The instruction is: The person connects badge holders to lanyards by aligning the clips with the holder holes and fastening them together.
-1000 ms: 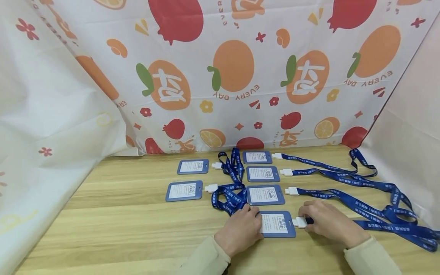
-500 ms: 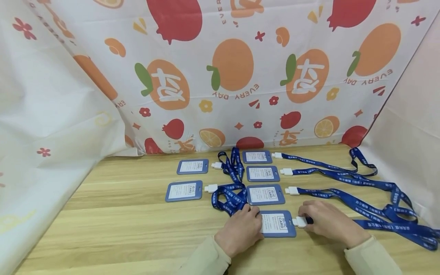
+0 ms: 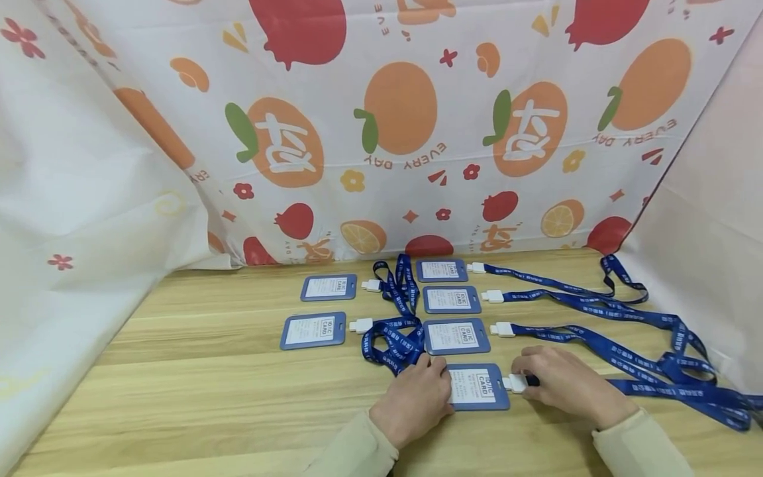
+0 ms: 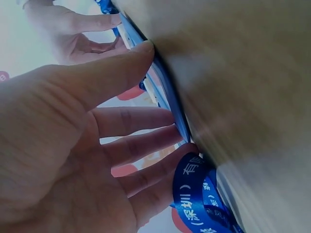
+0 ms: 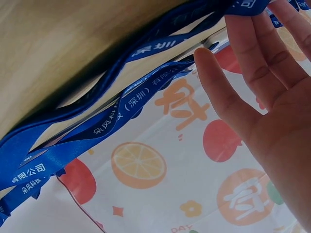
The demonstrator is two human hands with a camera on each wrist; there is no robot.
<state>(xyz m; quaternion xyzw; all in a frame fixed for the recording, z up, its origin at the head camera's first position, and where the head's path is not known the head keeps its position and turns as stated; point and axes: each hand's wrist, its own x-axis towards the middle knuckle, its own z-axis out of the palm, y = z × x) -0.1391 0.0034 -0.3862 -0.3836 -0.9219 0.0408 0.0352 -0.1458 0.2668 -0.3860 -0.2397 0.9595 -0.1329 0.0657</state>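
Note:
My left hand (image 3: 412, 401) holds the left end of the nearest blue badge holder (image 3: 477, 387), which lies on the table with a white ID/IC card inside. In the left wrist view, the thumb is at one long edge of the holder (image 4: 167, 92) and fingertips meet the opposite edge. My right hand (image 3: 563, 384) pinches a blue lanyard at its white plastic clip (image 3: 516, 383), whose tip is right at the slot in the holder's right end. The lanyard's strap (image 3: 646, 389) runs out to the right from under this hand.
Behind the held holder, three more badge holders (image 3: 457, 336) form a column, their lanyards (image 3: 596, 301) stretching right. Two others (image 3: 313, 330) lie to the left, beside bunched lanyards (image 3: 393, 344). A fruit-printed cloth (image 3: 399, 185) hangs at the back of the wooden table (image 3: 197, 391).
The head view has shifted a little, so everything appears slightly further left. Both hands keep the same hold on the badge holder and the lanyard clip.

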